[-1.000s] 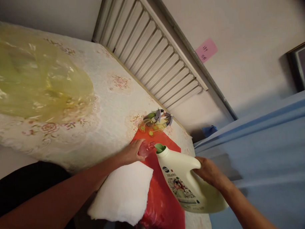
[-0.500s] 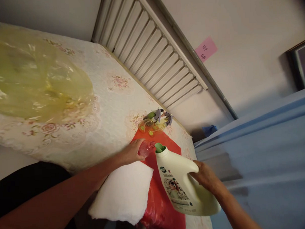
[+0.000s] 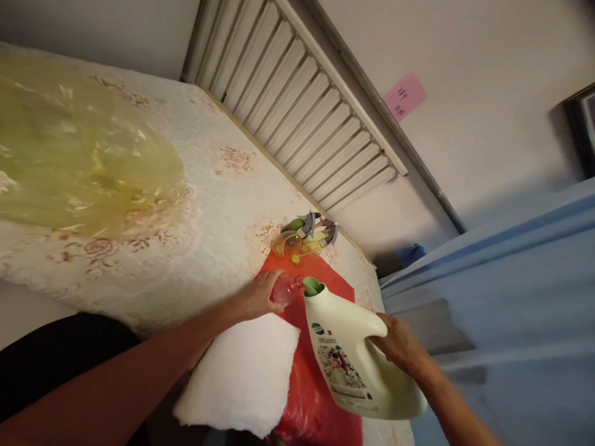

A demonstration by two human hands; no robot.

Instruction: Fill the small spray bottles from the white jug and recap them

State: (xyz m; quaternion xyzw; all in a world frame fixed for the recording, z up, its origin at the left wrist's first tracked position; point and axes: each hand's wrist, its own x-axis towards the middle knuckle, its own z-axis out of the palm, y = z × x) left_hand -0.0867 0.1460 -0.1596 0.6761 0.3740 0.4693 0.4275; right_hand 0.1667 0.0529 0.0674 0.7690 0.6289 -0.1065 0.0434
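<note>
My left hand [image 3: 256,296] is wrapped round a small clear bottle [image 3: 286,289] standing on a red plastic sheet [image 3: 313,385]. My right hand [image 3: 399,343] grips the handle of a large cream detergent jug [image 3: 348,351] with a green spout. The jug is tilted, its spout right beside the small bottle's mouth. Both sit over a table covered with a floral cloth [image 3: 213,206].
A white folded cloth [image 3: 239,374] lies on the red sheet near my left arm. Two spray heads and small green caps [image 3: 305,234] lie beyond the bottle. A yellow plastic bag [image 3: 65,153] lies at the left. A radiator [image 3: 298,99] runs along the wall; blue fabric [image 3: 515,293] hangs at right.
The jug's base has dropped a little and my right hand has moved slightly left on the handle. My left hand has kept the small bottle in place.
</note>
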